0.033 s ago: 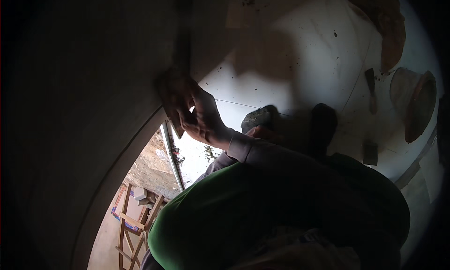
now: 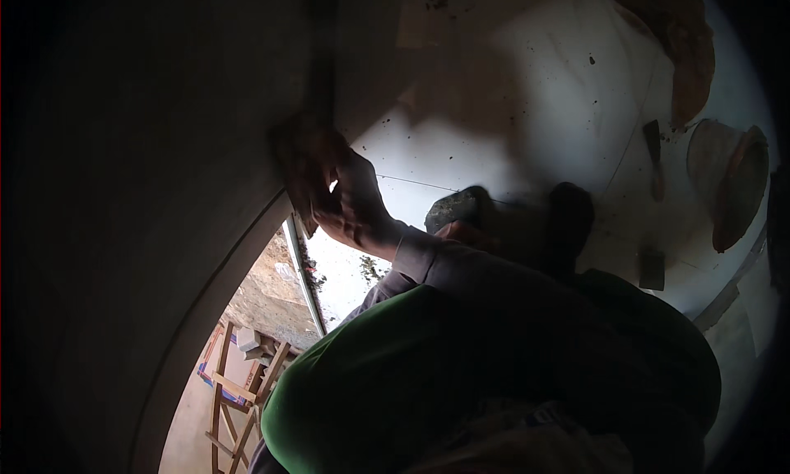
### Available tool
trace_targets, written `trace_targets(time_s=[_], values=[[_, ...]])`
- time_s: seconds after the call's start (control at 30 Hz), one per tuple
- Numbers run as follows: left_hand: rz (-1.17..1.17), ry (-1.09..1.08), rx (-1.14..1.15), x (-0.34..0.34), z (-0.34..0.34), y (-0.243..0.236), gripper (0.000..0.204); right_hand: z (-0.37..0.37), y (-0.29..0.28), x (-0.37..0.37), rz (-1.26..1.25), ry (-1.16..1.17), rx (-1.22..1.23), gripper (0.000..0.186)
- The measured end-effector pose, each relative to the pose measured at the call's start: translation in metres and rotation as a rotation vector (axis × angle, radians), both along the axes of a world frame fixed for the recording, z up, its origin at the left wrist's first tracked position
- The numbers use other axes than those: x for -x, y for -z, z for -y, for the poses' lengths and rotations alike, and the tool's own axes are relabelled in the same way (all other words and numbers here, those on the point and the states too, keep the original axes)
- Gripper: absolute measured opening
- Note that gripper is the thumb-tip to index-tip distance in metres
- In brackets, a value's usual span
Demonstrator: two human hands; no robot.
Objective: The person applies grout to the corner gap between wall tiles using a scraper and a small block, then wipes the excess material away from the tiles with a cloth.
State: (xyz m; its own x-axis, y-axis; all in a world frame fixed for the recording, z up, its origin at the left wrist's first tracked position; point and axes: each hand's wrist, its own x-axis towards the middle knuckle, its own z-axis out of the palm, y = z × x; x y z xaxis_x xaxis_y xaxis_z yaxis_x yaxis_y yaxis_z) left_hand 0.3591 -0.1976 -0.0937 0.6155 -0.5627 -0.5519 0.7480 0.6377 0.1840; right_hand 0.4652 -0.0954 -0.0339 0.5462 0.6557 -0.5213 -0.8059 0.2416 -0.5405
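My right hand (image 2: 350, 198) reaches across to the left on a grey-sleeved arm. Its fingers are bent round a thin, flat, dark piece (image 2: 306, 219) against the edge of a shadowed wall (image 2: 206, 178). The dimness hides what kind of piece it is. My left hand (image 2: 467, 231) shows only in part, low behind the right forearm and close to a dark shoe (image 2: 453, 211). The forearm covers most of its fingers, and I cannot make out whether anything is in them.
On the pale, crumb-specked floor (image 2: 559, 104) to the right lie a scraper (image 2: 654, 149), a tilted round container (image 2: 741, 190) and a dark rectangular block (image 2: 652, 271). A brown crumpled sheet (image 2: 687, 54) lies farther off. Beyond the wall edge, lower left, stands a wooden frame (image 2: 226, 383).
My right hand has shifted very slightly left and up along the wall edge, with the flat piece still in its fingers. Otherwise the view is nearly the same.
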Motion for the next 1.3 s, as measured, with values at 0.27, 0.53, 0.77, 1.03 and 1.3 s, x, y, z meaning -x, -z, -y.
trace_targets(time_s=[0.27, 0.53, 0.77, 1.03, 1.3], values=[[-0.045, 0.049, 0.071, -0.003, -0.009, 0.012, 0.048, -0.020, 0.002, -0.044, -1.068, 0.243, -0.431, 0.030], [-0.047, 0.060, 0.116, -0.010, -0.013, 0.024, 0.048, -0.037, 0.022, -0.123, 0.474, -0.206, 0.287, 0.028], [-0.047, 0.059, 0.134, -0.009, -0.018, 0.024, 0.049, -0.039, 0.021, -0.140, 0.709, -0.208, 0.286, 0.025], [-0.045, 0.070, 0.141, -0.007, -0.022, 0.022, 0.049, -0.044, 0.014, -0.113, 0.666, 0.040, 0.223, 0.019], [-0.031, 0.124, 0.148, -0.014, -0.023, 0.018, 0.050, -0.051, 0.021, -0.119, 0.686, 0.027, 0.210, 0.013]])
